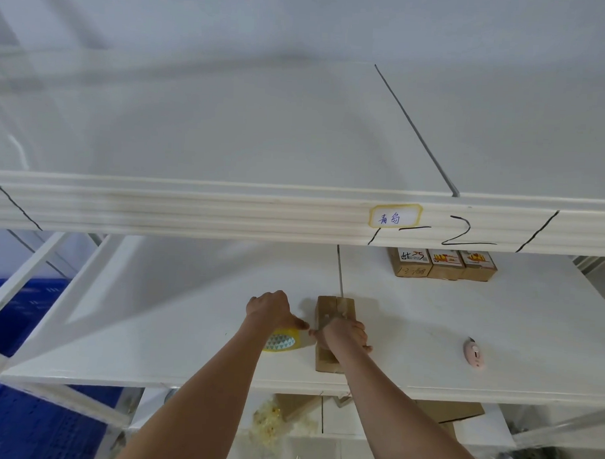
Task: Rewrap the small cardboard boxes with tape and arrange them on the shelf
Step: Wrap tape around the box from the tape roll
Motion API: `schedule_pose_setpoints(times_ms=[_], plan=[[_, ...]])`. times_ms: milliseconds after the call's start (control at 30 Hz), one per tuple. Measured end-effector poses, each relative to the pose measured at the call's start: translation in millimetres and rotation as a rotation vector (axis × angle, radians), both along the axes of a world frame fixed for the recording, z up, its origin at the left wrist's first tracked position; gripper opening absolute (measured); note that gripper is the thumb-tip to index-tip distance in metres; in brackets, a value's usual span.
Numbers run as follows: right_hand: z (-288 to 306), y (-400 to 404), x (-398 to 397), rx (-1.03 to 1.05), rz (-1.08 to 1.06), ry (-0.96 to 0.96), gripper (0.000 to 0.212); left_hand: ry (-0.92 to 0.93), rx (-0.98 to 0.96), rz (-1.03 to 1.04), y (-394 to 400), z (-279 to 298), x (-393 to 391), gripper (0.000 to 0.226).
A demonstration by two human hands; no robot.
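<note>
- Taping under way on the middle shelf (427, 336): one cardboard box (332, 309) lying flat near the front edge, long side running away from the camera.
- Right hand (345, 334) pressing down on the near half of that box, fingers curled over its top and side, so a grip clamped on the box.
- Left hand (271, 309) just left of the box, fingers wrapped over the tape roll (283, 340), yellow with a patterned core; a grip closed on the roll, thumb pointing toward the box.
- Looks like a strip being drawn from roll to box, though the clear tape itself too faint to confirm.
- Done so far, by the look of it: three small boxes (444, 265) lined up side by side at the back of the same shelf, touching one another, labels facing up.
- Still to do: finishing the wrap on this box, cutting the tape, then sliding it back beside the row.
- Pink cutter (475, 354) waiting well off to the right on the shelf, untouched.
- More cardboard (456, 411) visible on the lower level, with crumpled yellowish tape scraps (270, 424) nearby; possibly more boxes left, hard to tell.
</note>
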State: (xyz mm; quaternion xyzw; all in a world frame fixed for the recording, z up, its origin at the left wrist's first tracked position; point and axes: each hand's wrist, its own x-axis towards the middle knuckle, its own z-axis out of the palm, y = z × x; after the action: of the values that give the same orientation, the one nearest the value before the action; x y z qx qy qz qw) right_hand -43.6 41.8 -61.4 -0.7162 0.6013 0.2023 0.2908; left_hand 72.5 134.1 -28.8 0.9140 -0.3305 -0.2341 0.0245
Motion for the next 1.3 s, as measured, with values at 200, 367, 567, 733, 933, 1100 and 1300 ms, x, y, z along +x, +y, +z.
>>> schedule_pose_setpoints(times_ms=[200,367,567,733,933,1100,1300], plan=[[-11,-4,2,0.000,-0.020,0.003,0.119,0.171,0.002,-0.030,14,8,17,0.060],[-12,-2,2,-0.026,-0.052,-0.020,0.113,0.232,-0.024,-0.055,26,9,27,0.049],[-15,-6,3,-0.023,-0.081,-0.012,0.109,0.129,-0.040,-0.099,15,6,21,0.050],[-8,-6,-8,-0.074,-0.015,-0.074,0.104,0.117,-0.042,-0.098,10,4,22,0.058],[-5,-3,-20,-0.085,0.033,-0.169,0.084,0.147,-0.002,-0.053,10,1,26,0.062],[-1,-2,-25,-0.056,0.042,-0.194,0.085,0.091,-0.010,-0.091,9,9,21,0.063],[10,-1,-30,-0.038,0.046,-0.249,0.082,0.091,-0.015,-0.070,9,13,21,0.063]])
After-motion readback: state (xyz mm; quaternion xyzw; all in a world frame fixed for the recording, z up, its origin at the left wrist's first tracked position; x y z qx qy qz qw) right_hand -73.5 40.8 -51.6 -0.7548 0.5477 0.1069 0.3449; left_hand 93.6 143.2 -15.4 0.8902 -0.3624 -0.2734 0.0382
